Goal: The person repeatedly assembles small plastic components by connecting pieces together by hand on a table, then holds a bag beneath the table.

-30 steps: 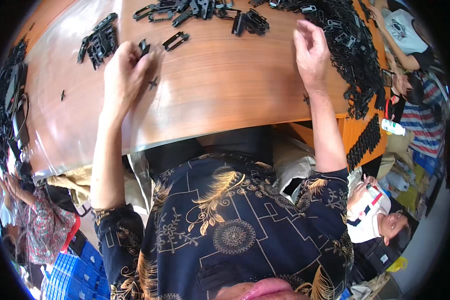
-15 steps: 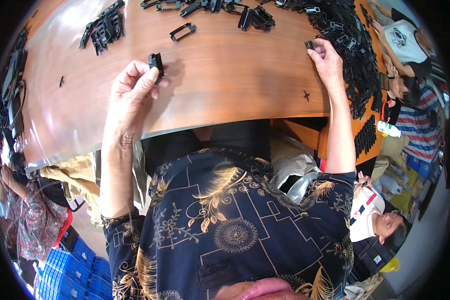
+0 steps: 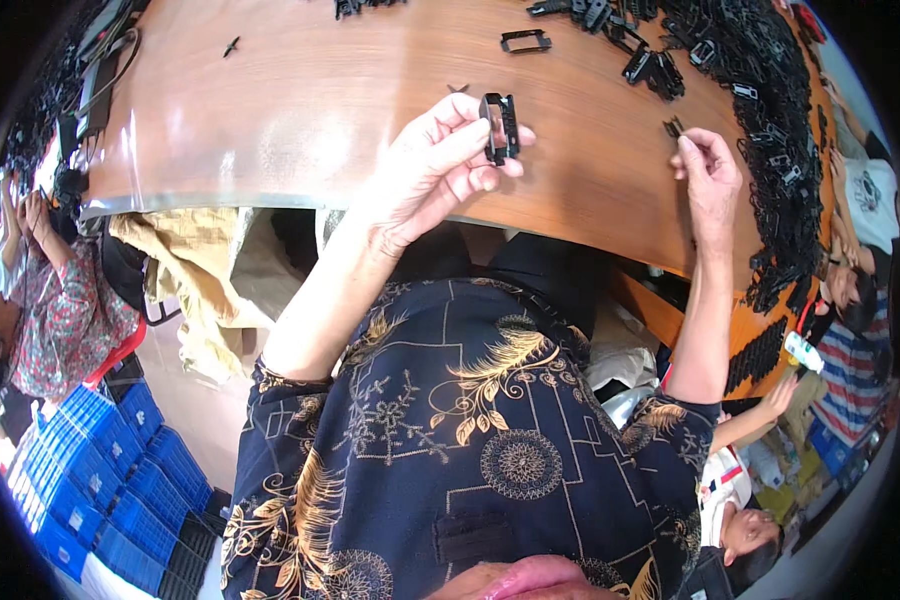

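Over the wooden table (image 3: 360, 130), my left hand (image 3: 420, 175) pinches a black rectangular plastic frame (image 3: 511, 130) between thumb and fingers. The frame is tilted up so that its opening shows. Farther right, my right hand (image 3: 712, 190) grips a small dark plastic piece (image 3: 674, 127) in its fingertips, apart from the frame; its exact shape is too small to tell. Beyond my hands an identical-looking black frame (image 3: 511, 44) lies flat. A tiny dark part (image 3: 459, 88) lies just behind my left hand, partly hidden by it.
A large heap of black plastic parts (image 3: 775, 140) covers the table's right side, with a smaller cluster (image 3: 655, 72) before it. Another tiny part (image 3: 231, 46) lies at far left. Blue crates (image 3: 100, 440) stand at lower left. People sit at both sides; a white bottle (image 3: 803, 352) is at right.
The view has swung left, shifting everything in it to the right. My left hand has turned the frame so its opening faces me. My right hand still grips its small piece.
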The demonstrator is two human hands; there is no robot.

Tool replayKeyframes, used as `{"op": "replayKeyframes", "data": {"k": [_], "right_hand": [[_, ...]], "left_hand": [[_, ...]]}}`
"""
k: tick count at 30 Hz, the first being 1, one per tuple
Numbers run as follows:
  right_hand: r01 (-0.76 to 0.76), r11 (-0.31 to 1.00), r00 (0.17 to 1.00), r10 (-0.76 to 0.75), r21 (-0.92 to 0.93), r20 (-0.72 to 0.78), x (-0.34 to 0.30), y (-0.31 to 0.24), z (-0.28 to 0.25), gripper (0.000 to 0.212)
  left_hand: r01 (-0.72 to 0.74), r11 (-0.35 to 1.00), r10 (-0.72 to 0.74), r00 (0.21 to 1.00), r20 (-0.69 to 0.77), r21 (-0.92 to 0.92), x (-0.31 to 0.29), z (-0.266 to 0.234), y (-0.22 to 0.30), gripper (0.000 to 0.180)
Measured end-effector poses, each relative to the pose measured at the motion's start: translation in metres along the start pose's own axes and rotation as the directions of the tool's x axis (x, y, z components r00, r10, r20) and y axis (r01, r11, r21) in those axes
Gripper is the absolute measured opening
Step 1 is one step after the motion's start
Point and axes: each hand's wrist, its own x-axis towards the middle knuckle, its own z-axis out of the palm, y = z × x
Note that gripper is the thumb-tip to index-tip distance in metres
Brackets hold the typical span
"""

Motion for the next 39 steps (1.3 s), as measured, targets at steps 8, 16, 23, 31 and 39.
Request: {"op": "replayKeyframes", "data": {"k": [8, 16, 23, 31, 39], "right_hand": [[0.510, 0.830, 0.801, -0.554, 0.225, 0.226, -0.037, -0.091, 0.092, 0.020], [0.765, 0.610, 0.523, -0.775, 0.204, 0.356, -0.041, -0.094, 0.100, 0.032], [0.840, 0.530, 0.446, -0.796, 0.116, 0.410, -0.044, -0.097, 0.099, 0.029], [0.925, 0.371, 0.279, -0.802, 0.075, 0.528, -0.041, -0.098, 0.099, 0.028], [0.921, 0.383, 0.282, -0.773, 0.064, 0.568, -0.047, -0.101, 0.099, 0.028]], "left_hand": [[0.048, 0.997, -0.048, 0.999, -0.001, -0.068, -0.005, 0.003, -0.001, 0.030], [0.298, 0.933, -0.274, 0.951, 0.141, -0.203, -0.012, -0.008, -0.003, 0.040], [0.393, 0.843, -0.324, 0.916, 0.236, -0.368, -0.016, -0.016, -0.007, 0.036], [0.464, 0.785, -0.428, 0.885, 0.183, -0.411, -0.019, -0.020, -0.003, 0.032], [0.524, 0.796, -0.535, 0.843, 0.052, -0.302, -0.023, -0.016, -0.005, 0.029]]}}
